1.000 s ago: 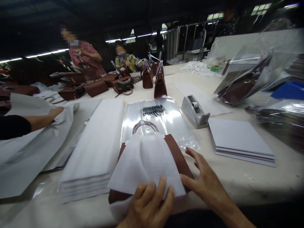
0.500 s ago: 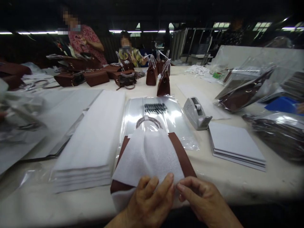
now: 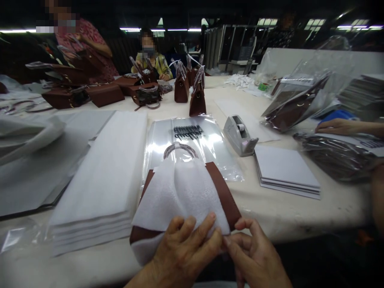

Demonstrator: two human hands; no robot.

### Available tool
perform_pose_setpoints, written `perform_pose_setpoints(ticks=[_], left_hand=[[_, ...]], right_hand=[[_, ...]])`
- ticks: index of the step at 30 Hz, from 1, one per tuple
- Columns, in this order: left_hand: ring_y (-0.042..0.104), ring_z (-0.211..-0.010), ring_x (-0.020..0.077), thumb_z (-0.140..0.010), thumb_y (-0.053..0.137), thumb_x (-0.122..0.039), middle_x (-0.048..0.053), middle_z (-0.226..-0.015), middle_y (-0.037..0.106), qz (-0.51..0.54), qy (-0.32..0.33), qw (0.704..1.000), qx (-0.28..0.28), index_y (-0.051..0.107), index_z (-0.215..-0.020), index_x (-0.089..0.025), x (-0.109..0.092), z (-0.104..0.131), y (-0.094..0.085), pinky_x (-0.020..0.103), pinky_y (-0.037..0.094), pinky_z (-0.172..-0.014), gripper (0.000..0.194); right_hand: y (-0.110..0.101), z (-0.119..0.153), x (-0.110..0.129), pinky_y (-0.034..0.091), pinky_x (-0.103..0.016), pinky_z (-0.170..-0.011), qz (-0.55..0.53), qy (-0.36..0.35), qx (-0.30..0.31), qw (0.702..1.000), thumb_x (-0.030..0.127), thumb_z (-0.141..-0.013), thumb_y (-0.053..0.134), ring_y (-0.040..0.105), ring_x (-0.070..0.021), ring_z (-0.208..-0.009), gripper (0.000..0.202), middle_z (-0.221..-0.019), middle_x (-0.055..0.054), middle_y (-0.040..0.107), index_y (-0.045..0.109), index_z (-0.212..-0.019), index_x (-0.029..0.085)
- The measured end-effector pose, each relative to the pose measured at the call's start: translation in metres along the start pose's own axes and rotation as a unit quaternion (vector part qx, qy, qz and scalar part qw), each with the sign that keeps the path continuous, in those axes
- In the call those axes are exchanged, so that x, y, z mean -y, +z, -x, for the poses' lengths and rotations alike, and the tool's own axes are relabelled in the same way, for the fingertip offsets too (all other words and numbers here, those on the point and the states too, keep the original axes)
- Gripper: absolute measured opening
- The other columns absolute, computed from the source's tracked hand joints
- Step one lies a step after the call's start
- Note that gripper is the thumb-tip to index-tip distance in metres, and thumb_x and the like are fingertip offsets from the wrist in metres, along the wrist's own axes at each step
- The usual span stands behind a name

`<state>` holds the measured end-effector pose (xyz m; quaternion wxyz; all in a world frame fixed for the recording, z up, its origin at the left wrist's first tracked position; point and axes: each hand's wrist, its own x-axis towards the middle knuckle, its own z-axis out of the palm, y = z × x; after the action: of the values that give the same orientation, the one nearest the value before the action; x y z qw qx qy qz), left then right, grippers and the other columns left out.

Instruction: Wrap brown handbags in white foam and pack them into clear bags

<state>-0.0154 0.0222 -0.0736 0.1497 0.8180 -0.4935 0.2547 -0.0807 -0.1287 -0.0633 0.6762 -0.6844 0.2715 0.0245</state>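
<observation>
A brown handbag (image 3: 223,192) lies in front of me at the table's near edge, its wrapped handle (image 3: 181,147) pointing away. A white foam sheet (image 3: 180,196) covers its middle, with brown showing at both sides and in a strip near the bottom. My left hand (image 3: 187,250) rests on the sheet's lower part, fingers spread and pressing down. Close beside it, my right hand (image 3: 253,252) has its thumb at the sheet's lower right edge, seemingly pinching it, with the index finger raised near the bag's corner. The exact grip is partly hidden.
Left of the bag is a stack of white foam sheets (image 3: 99,168). Clear printed plastic bags (image 3: 216,148) lie behind it. To the right are a tape dispenser (image 3: 240,136), white cards (image 3: 286,168) and a co-worker's hand (image 3: 339,126) near plastic-wrapped bags. More brown handbags (image 3: 197,100) stand farther back.
My right index finger has lifted away from the thumb toward the bag's corner. My left hand stays on the sheet. A co-worker's hand has come farther in at the right, and the view has shifted slightly.
</observation>
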Motion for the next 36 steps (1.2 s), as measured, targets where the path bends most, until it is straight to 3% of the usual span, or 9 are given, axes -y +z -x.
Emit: perform_pose_setpoints(ticks=[5, 8, 12, 16, 20, 23, 27, 34, 36], left_hand=[[0.045, -0.094, 0.0223, -0.085, 0.046, -0.022, 0.007, -0.130, 0.044, -0.019, 0.059, 0.997, 0.038, 0.055, -0.116, -0.022, 0.006, 0.003, -0.004, 0.037, 0.028, -0.079, 0.032], [0.045, -0.096, 0.0222, -0.084, 0.048, -0.024, 0.008, -0.132, 0.042, -0.031, 0.067, 0.995, 0.063, 0.054, -0.118, -0.025, 0.006, 0.004, -0.005, 0.037, 0.027, -0.080, 0.034], [0.046, -0.097, 0.0204, -0.085, 0.049, -0.030, 0.003, -0.132, 0.042, -0.036, 0.033, 0.996, 0.079, 0.051, -0.118, -0.030, -0.004, 0.000, -0.009, 0.034, 0.030, -0.080, 0.033], [0.046, -0.104, 0.0184, -0.082, 0.053, -0.023, 0.000, -0.115, 0.053, 0.003, 0.003, 0.999, 0.039, 0.057, -0.105, -0.028, -0.003, 0.012, -0.025, 0.032, 0.036, -0.085, 0.024], [0.045, -0.107, 0.0207, -0.078, 0.053, -0.015, 0.008, -0.111, 0.050, -0.059, -0.154, 0.972, -0.169, 0.052, -0.106, -0.017, 0.002, 0.051, -0.049, 0.041, 0.036, -0.095, 0.028], [0.040, -0.114, 0.0243, -0.078, 0.058, -0.027, 0.014, -0.121, 0.040, -0.018, -0.325, 0.937, -0.127, 0.047, -0.110, -0.014, 0.003, 0.075, -0.056, 0.042, 0.040, -0.093, 0.036], [0.029, -0.125, 0.0262, -0.080, 0.055, -0.015, 0.011, -0.131, 0.033, 0.056, -0.272, 0.958, -0.073, 0.054, -0.088, -0.016, 0.009, 0.076, -0.053, 0.043, 0.035, -0.099, 0.008], [0.051, -0.098, 0.0145, -0.078, 0.059, -0.016, 0.006, -0.102, 0.053, 0.210, -0.312, 0.925, -0.052, 0.055, -0.078, -0.014, 0.033, 0.047, -0.056, 0.024, 0.045, -0.084, 0.005], [0.047, -0.105, 0.0166, -0.077, 0.060, -0.018, 0.007, -0.112, 0.048, 0.243, -0.337, 0.909, -0.041, 0.058, -0.086, -0.015, 0.035, 0.041, -0.056, 0.027, 0.043, -0.091, 0.009]], right_hand=[[-0.023, -0.004, -0.035, 0.038, -0.018, -0.041, 0.174, -0.088, -0.105, 0.975, 0.053, -0.075, 0.056, 0.051, -0.0100, -0.044, 0.037, -0.064, 0.003, 0.059, 0.040, -0.085, 0.021], [-0.035, -0.008, -0.017, 0.047, -0.017, -0.060, 0.235, -0.238, -0.156, 0.929, 0.043, -0.079, 0.057, 0.061, -0.0113, -0.065, 0.026, -0.075, 0.002, 0.063, 0.050, -0.093, 0.023], [0.002, -0.030, 0.040, 0.037, -0.032, -0.099, 0.080, -0.373, 0.095, 0.920, 0.041, -0.090, 0.039, 0.043, -0.0185, -0.118, 0.041, -0.129, -0.006, 0.044, 0.038, -0.127, 0.024], [0.055, -0.054, 0.065, 0.023, -0.037, -0.108, 0.086, -0.360, 0.302, 0.879, 0.050, -0.092, 0.028, 0.027, -0.0168, -0.128, 0.049, -0.138, -0.003, 0.033, 0.033, -0.134, 0.023], [0.068, -0.056, 0.058, 0.021, -0.045, -0.107, 0.242, -0.419, 0.282, 0.829, 0.060, -0.075, 0.054, 0.018, -0.0244, -0.131, 0.080, -0.142, -0.010, 0.022, 0.027, -0.137, 0.017], [0.069, -0.049, 0.052, 0.025, -0.046, -0.105, 0.336, -0.463, 0.244, 0.783, 0.041, -0.074, 0.062, 0.007, -0.0266, -0.133, 0.087, -0.145, -0.013, 0.006, 0.016, -0.141, 0.013], [0.076, -0.048, 0.049, 0.028, -0.045, -0.103, 0.353, -0.551, 0.166, 0.738, 0.005, -0.073, 0.041, 0.013, -0.0249, -0.132, 0.064, -0.142, -0.017, 0.018, 0.029, -0.136, 0.004], [0.066, -0.049, 0.056, 0.039, -0.032, -0.096, 0.227, -0.475, 0.243, 0.815, 0.014, -0.086, 0.038, 0.047, -0.0169, -0.113, 0.039, -0.121, -0.007, 0.052, 0.050, -0.123, 0.014], [0.062, -0.047, 0.054, 0.039, -0.029, -0.095, 0.219, -0.503, 0.271, 0.791, 0.012, -0.085, 0.038, 0.047, -0.0166, -0.112, 0.041, -0.122, -0.007, 0.051, 0.049, -0.124, 0.013]])
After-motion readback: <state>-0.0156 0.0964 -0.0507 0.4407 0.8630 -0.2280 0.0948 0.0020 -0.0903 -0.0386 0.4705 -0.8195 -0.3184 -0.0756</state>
